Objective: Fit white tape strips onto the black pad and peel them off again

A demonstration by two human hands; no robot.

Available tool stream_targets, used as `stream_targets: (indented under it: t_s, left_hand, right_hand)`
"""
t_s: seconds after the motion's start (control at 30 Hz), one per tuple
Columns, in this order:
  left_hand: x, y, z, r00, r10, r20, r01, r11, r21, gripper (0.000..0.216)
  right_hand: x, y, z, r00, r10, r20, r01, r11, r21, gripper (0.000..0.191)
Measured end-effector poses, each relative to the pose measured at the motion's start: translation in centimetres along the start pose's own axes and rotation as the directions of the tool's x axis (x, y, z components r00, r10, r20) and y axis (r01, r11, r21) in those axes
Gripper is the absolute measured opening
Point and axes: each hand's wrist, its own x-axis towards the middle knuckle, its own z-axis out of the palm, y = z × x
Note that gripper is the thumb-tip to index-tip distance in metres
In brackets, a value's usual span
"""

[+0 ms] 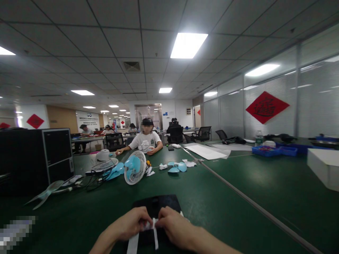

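At the near edge of the table, my left hand (134, 221) and my right hand (175, 225) meet over a flat black object (166, 203) whose kind I cannot make out. The fingers of both are closed in a pinch, thumbs towards each other, on a narrow white strip (155, 240) that hangs down between them. Under my left wrist a wider white band (133, 244) runs towards me. My fingers hide the top of the strip and part of the black object.
Ahead lie a fan head with a white grille (143, 168), blue fan blades (177, 167) and tangled cables (92, 181). A black computer case (57, 151) stands left. A co-worker (147, 139) sits opposite. Blue trays (266, 150) and a white box (324, 167) are right.
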Motion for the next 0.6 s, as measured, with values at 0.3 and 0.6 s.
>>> stream_targets:
  t_s: [0.3,0.6]
  left_hand:
    - [-0.1,0.5,-0.1,1.000,-0.016,-0.010,0.016,1.000,0.018,0.034]
    - [0.2,0.5,0.0,0.997,-0.076,-0.025,0.076,0.997,0.024,0.039]
  right_hand:
    - [-0.4,-0.7,1.4,0.995,-0.093,0.030,0.096,0.983,-0.158,0.031]
    - [-1.3,0.4,3.7,0.973,-0.232,0.010,0.227,0.941,-0.251,0.029]
